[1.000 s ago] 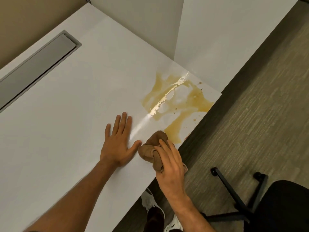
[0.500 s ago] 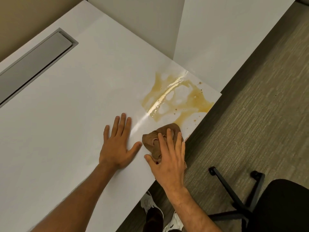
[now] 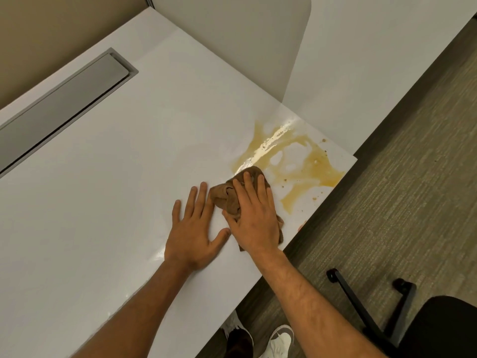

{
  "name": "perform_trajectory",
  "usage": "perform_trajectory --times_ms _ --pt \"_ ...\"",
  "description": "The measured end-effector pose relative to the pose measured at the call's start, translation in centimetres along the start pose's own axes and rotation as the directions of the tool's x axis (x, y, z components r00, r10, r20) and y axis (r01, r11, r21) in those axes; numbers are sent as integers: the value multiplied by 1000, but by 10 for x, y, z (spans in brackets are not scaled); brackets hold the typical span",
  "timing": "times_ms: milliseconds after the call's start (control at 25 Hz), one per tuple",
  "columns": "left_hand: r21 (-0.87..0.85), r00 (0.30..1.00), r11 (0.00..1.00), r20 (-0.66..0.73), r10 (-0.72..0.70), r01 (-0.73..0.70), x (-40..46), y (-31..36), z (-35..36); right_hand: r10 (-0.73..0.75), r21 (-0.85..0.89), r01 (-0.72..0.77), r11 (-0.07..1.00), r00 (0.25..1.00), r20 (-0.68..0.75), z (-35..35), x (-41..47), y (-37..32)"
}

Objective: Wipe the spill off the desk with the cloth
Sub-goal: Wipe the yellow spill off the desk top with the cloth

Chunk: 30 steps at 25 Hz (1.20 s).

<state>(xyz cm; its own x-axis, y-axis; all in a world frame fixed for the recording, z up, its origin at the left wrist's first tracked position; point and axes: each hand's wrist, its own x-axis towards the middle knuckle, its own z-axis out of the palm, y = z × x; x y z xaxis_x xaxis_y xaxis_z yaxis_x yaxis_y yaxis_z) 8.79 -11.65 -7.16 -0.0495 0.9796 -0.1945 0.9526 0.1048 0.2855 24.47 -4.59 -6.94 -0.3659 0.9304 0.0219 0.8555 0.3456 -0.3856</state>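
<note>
A yellow-brown spill (image 3: 307, 164) spreads over the right corner of the white desk (image 3: 116, 202), with small drops near the edge. A crumpled brown cloth (image 3: 225, 196) lies on the desk at the spill's near-left edge. My right hand (image 3: 254, 218) presses flat on top of the cloth, fingers spread and pointing toward the spill. My left hand (image 3: 192, 228) rests palm down on the bare desk just left of the cloth, fingers apart, holding nothing.
A grey recessed cable tray (image 3: 64, 107) runs along the desk's far left. Partition panels (image 3: 232, 42) stand behind the spill. The desk edge runs diagonally at the right, above carpet (image 3: 413, 189). A black office chair (image 3: 438, 329) and my shoes (image 3: 281, 339) are below.
My right hand has flattened on the cloth and pushed it forward over the desk, reaching the near edge of the spill. My left hand has stayed planted.
</note>
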Motion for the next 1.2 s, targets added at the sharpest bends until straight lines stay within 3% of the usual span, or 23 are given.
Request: perform_trajectory --times_ms 600,920,1200 --pt "-17 999 999 11 -39 39 2 -5 7 -137 167 121 978 987 86 8 118 -42" --pt "-54 999 998 -10 -36 36 2 -6 8 -100 114 112 987 989 -107 9 54 -15" --pt "-30 1000 999 -23 -13 12 -1 -3 2 -5 78 12 997 995 -97 -11 -36 36"
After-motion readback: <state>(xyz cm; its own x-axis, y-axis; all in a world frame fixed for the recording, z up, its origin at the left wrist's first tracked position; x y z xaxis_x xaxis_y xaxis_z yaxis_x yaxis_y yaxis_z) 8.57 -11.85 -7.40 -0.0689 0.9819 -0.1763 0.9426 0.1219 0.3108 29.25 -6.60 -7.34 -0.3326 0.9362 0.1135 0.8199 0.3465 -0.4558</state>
